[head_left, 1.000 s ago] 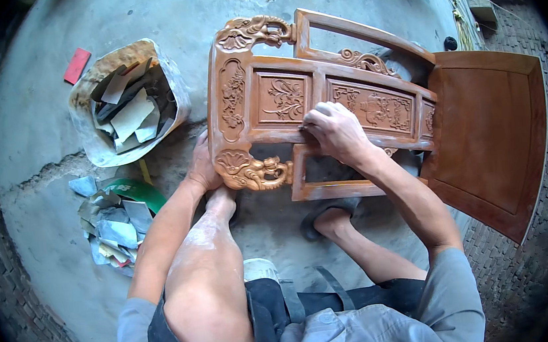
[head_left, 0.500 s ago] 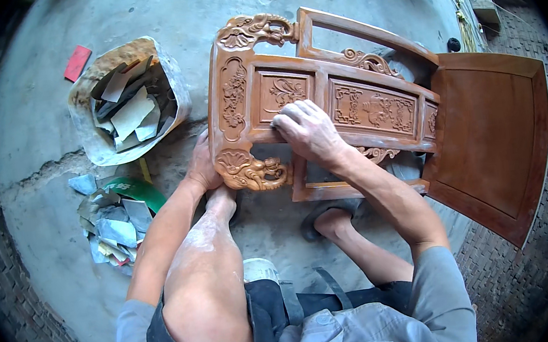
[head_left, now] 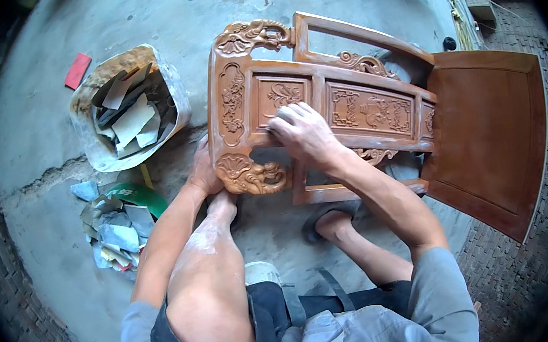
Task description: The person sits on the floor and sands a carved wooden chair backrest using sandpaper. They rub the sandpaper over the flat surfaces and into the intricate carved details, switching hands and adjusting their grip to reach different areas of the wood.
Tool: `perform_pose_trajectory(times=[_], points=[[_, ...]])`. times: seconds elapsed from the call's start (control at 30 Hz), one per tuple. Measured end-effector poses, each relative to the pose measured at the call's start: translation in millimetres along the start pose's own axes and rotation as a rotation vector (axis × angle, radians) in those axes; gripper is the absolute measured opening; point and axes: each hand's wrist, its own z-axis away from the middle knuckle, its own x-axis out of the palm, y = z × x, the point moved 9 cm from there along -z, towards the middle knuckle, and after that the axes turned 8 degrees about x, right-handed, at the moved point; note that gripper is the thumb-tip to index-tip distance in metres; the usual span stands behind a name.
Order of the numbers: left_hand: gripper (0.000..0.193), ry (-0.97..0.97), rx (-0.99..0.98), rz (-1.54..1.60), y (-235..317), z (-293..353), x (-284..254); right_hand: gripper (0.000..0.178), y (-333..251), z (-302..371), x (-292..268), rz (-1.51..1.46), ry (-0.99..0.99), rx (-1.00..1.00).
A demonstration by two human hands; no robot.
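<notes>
Both hands press the carved chair: left hand gripping, right hand flat.

The carved wooden chair lies tipped over on the concrete floor in front of me, its ornate back frame nearest to my knees and its flat seat panel off to my right. The wood is a warm orange-brown. The frame has rectangular panels cut with flower and figure reliefs, a scrolled, shell-like corner piece at the lower left, and another scroll at the upper left. Under my right hand the wood looks paler and dusty; that hand lies flat on the rail below the small flower panel. My left hand grips the outer edge of the frame, just beside the shell carving.
</notes>
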Motion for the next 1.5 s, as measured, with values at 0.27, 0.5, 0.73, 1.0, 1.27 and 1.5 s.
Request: perform_pose_trajectory(times=[0.27, 0.5, 0.73, 1.0, 1.27, 1.5], points=[[0.052, 0.008, 0.047, 0.011, -0.9, -0.4, 3.6, 0.009, 48.7, 38.0, -42.2, -0.097, 0.037, 0.163], [0.052, 0.04, 0.041, 0.012, 3.7, -0.9, -4.5, 0.009, 34.7, 22.0, -22.7, 0.001, -0.026, 0.044], [0.052, 0.048, 0.039, 0.002, 3.1, -0.4, -4.0, 0.01, 33.5, 23.2, -24.7, -0.007, -0.055, 0.012], [0.05, 0.069, 0.056, -0.034, 9.1, 0.1, -9.8, 0.013, 21.8, 10.5, -13.7, -0.015, -0.006, -0.011], [0.054, -0.006, 0.036, -0.01, 3.4, 3.1, -4.6, 0.013, 7.4, -4.9, -3.1, 0.022, -0.107, 0.021], [0.054, 0.053, 0.035, 0.025, 3.6, 0.1, -7.1, 0.011, 72.6, 37.4, -30.5, -0.202, 0.215, 0.777]])
